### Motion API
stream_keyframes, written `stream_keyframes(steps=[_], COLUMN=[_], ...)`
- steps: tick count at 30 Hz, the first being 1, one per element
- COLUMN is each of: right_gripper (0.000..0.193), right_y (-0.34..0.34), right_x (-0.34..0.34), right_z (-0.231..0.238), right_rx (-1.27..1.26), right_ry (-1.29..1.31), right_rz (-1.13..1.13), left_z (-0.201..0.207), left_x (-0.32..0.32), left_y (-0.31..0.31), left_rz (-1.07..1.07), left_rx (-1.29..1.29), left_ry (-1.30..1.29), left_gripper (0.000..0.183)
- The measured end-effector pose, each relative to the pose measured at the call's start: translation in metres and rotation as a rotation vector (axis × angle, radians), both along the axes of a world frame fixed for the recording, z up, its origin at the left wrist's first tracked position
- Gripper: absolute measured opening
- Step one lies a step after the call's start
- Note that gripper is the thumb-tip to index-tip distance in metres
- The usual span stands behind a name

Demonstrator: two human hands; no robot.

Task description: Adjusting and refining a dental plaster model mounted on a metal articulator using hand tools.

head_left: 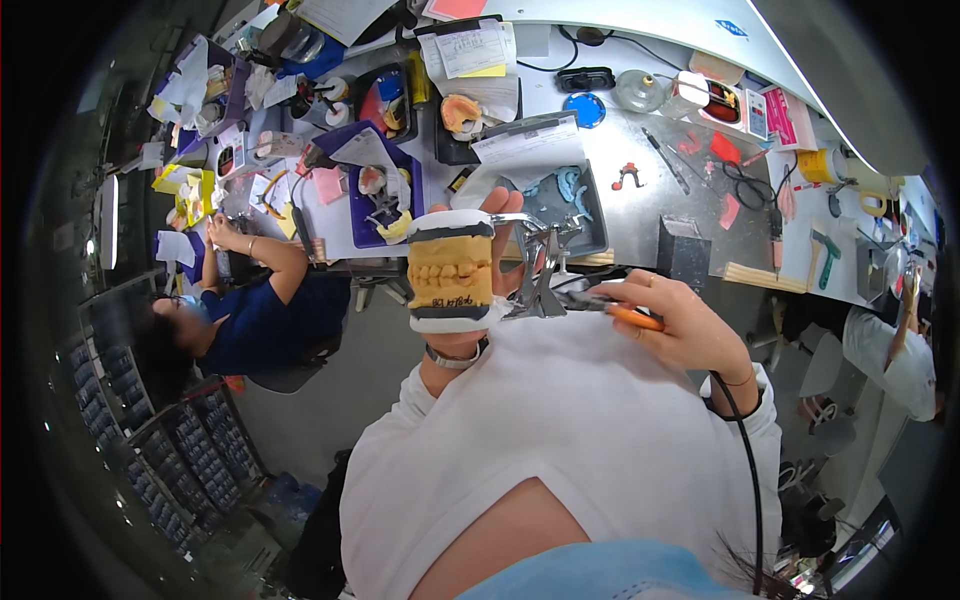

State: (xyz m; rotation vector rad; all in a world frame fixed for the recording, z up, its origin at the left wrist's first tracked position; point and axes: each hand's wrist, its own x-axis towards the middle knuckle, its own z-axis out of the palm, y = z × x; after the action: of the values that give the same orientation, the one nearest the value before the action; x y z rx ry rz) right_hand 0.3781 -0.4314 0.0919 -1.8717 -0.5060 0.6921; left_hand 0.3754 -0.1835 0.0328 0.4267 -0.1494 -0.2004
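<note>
My left hand (505,275) is wrapped from behind around a metal dental articulator (543,262) and holds it up before my chest. Mounted in it is a yellow plaster tooth model (450,262), upper and lower rows meeting, with white plaster at top and bottom. Part of the left palm and fingers is hidden behind the model. Just right of the articulator, my right hand (690,325) is closed on pliers with orange handles (637,319). The pliers' jaws point toward the articulator's frame; whether they touch it I cannot tell.
Beyond my hands, a grey tray (597,228) holds blue impressions and papers. Left of it stands a purple tray (357,228) with models. A small red dental piece (628,177) lies on the bench near a dark box (684,250). A co-worker (255,310) sits at left.
</note>
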Motion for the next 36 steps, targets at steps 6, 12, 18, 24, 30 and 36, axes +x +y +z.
stream_keyframes(steps=[6,12,18,24,30,36], right_gripper=[0.031,0.022,0.018,0.019,0.017,0.036], right_y=[0.024,0.037,0.04,0.034,-0.011,-0.126], right_x=[0.005,0.003,0.005,-0.001,0.016,0.036], right_z=[0.009,0.003,0.008,-0.002,-0.025,-0.154], right_rx=[0.098,0.174,0.107,0.14,-0.145,-0.868], right_ry=[0.034,0.025,0.023,-0.021,0.036,-0.302], right_rz=[0.102,0.123,0.059,0.007,0.002,-0.496], left_z=[-0.006,-0.006,-0.01,0.001,-0.022,-0.014], left_x=[0.002,-0.01,-0.005,-0.005,-0.014,-0.013], left_y=[0.009,0.003,0.009,0.003,0.026,0.027], left_rz=[-0.167,-0.059,-0.181,-0.09,0.31,0.244], left_rx=[-0.35,-0.205,-0.269,-0.236,0.19,0.088], left_ry=[0.201,0.234,0.414,0.176,0.105,0.072], left_gripper=[0.043,0.041,0.044,0.047,0.092,0.093])
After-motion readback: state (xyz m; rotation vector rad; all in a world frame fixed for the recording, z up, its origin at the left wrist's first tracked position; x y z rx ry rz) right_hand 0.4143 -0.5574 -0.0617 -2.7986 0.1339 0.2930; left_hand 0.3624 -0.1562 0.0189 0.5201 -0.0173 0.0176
